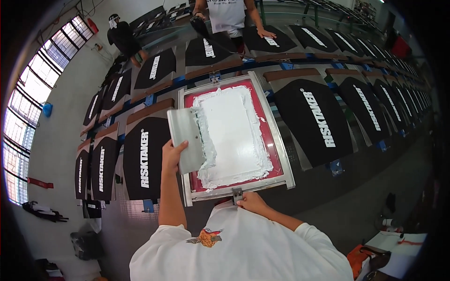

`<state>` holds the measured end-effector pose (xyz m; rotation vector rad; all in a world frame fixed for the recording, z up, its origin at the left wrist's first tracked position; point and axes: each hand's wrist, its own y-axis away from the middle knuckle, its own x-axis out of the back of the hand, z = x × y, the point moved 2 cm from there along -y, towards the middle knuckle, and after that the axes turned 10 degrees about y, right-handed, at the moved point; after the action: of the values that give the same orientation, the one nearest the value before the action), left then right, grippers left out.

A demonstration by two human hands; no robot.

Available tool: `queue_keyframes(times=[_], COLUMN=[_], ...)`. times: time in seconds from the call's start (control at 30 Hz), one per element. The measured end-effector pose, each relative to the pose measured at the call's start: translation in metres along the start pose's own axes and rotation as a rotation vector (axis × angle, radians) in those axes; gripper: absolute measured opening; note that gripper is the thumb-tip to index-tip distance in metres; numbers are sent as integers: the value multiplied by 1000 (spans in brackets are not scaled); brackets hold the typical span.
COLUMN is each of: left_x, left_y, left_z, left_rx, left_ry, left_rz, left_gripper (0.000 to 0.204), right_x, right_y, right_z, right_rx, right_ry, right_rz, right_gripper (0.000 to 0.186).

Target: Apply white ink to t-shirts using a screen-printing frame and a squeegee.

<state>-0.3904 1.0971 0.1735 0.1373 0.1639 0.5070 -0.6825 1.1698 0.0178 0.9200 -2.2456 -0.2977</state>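
Note:
A metal-framed screen [275, 164] with red edging and thick white paste spread over its middle lies in front of me. My left hand [173, 154] grips a wide grey squeegee [185, 126] at the screen's left side, its inner edge coated in paste. At the near edge of the frame, my right hand [248, 202] has its fingers closed on a small metal clamp [237, 195]. Black fabric panels with white printed lettering lie on boards on both sides, including one to the left [131, 164] and one to the right [304, 122].
A second row of printed panels [262, 42] runs along the far side. A person [225, 14] stands opposite, one hand on a panel and a dark object in the other. Another person [117, 35] works at the back left, near barred windows [16, 131]. Assorted items [393, 253] sit lower right.

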Motion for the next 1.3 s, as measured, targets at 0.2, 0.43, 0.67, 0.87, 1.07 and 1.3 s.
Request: queue_keyframes(times=[0.2, 0.43, 0.67, 0.87, 1.07, 1.3], left_x=[-44, -114, -129, -99, -83, -65], left_y=[-49, -179, -236, -126, -9, 68], left_z=[46, 35, -57, -89, -29, -48], left_rx=[-305, -622, -869, -1017, -574, -409], left_ry=[-430, -1121, -1355, -1095, -1083, -1201], left_rz=[-124, -248, -329, -268, -532, -589], left_gripper=[37, 38, 30, 31, 38, 43], right_x=[-11, -14, -7, -21, -20, -7], right_y=[5, 20, 31, 23, 11, 0], right_z=[18, 15, 2, 23, 27, 17], right_rx=[2, -158, -259, -82, -23, -20], right_ry=[-102, -48, -197, -100, -184, -248], right_rz=[-2, -59, -37, -8, -41, -112], right_gripper=[31, 32, 23, 23, 26, 34])
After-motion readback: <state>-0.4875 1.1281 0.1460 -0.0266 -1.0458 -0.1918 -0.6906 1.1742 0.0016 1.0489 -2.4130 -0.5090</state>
